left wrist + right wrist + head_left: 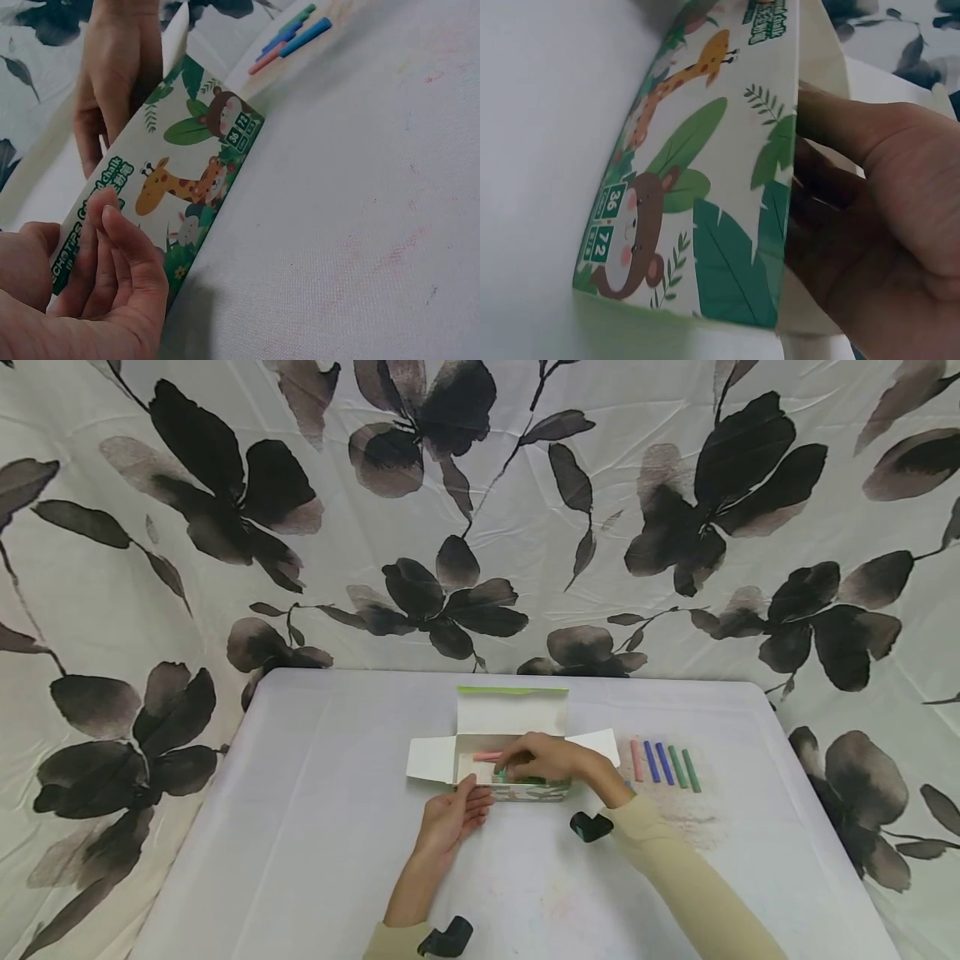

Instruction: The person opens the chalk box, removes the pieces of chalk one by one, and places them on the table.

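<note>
An open chalk box (512, 713) with a jungle-animal print lies on the white table (315, 827). A pink chalk stick (486, 757) lies inside it. My right hand (517, 764) reaches into the box with fingers curled, pinching a small green chalk piece (501, 773). My left hand (471, 793) rests its nearly straight fingers against the box's printed front wall (187, 187). In the left wrist view my left hand (112, 255) touches the wall's lower corner, and the right hand (120, 67) shows behind the box. The right wrist view shows the right hand (870, 225) behind the printed wall (697, 187).
Several chalk sticks, one pink (637, 761), two blue (657, 762) and two green (685, 768), lie in a row right of the box, over a dusty smear. A floral cloth (480, 527) hangs behind the table. Black wrist mounts (591, 825) sit on both arms.
</note>
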Demonstrator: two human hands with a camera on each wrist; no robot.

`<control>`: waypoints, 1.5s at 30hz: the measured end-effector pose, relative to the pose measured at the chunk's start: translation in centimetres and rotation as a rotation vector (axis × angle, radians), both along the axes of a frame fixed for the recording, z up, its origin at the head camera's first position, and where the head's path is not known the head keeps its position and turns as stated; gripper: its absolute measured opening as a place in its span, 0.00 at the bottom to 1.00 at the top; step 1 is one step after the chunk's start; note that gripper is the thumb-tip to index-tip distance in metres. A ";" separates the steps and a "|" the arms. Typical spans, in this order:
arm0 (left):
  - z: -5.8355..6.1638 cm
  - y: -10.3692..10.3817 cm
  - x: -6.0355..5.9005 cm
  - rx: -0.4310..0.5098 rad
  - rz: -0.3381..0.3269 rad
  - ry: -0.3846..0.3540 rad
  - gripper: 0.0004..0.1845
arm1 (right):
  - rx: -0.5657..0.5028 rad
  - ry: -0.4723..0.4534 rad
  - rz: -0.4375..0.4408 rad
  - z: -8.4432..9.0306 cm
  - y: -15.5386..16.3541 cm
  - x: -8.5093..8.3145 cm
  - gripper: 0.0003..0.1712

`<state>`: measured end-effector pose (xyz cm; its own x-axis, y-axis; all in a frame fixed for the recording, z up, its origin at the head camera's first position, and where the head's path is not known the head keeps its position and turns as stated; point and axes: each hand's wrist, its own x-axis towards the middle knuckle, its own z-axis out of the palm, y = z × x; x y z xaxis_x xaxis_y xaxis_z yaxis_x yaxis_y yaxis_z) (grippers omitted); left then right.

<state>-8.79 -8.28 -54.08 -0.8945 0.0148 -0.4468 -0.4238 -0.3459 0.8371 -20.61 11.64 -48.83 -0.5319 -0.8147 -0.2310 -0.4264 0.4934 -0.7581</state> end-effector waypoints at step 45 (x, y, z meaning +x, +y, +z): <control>-0.3 0.0 -0.2 -0.013 -0.002 -0.023 0.28 | -0.417 -0.154 -0.713 2.5 14.2 3.8 0.25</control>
<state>-8.94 -8.25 -54.36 -0.8842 0.0109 -0.4670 -0.4435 -0.3337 0.8318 -16.84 25.82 -46.31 -0.9389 -0.3299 -0.0981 0.0049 0.2722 -0.9622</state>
